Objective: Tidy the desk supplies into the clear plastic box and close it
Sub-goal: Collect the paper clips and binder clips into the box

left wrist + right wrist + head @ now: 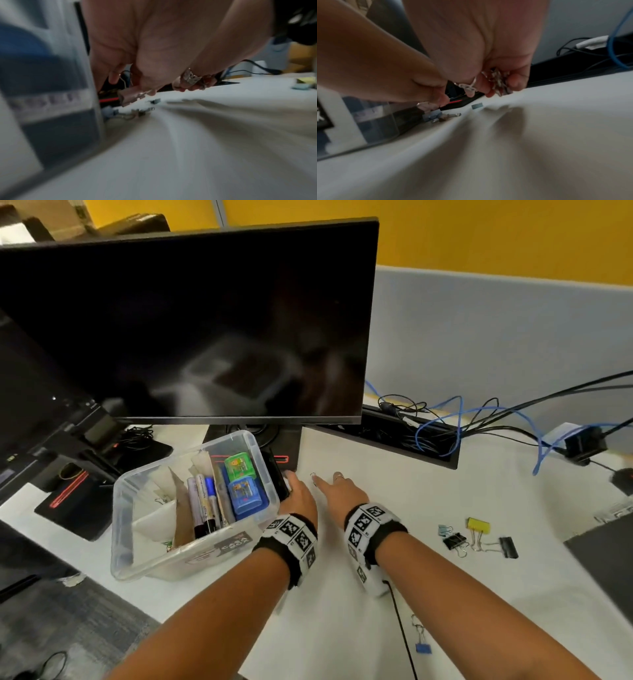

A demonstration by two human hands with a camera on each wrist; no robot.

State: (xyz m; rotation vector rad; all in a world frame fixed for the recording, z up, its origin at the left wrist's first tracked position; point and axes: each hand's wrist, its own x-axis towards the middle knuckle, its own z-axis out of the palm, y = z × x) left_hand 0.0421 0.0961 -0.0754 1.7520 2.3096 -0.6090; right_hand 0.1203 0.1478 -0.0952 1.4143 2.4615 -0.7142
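Note:
The clear plastic box (191,549) stands open below the monitor and holds markers (205,505), papers, a blue case (245,494) and a green case (239,465). My left hand (296,494) is low beside the box's right wall; in the blurred left wrist view its fingers pinch a pinkish binder clip (132,95). A blue-grey clip (109,113) (433,116) lies on the desk by the box. My right hand (337,486) is just to the right, index finger stretched towards a small wire clip (312,475), holding nothing.
Several binder clips (478,537) lie in a group at the right and a blue one (423,645) sits near the front. The monitor (185,323) and its base stand behind the box. Cables (445,422) fill a tray at the back right.

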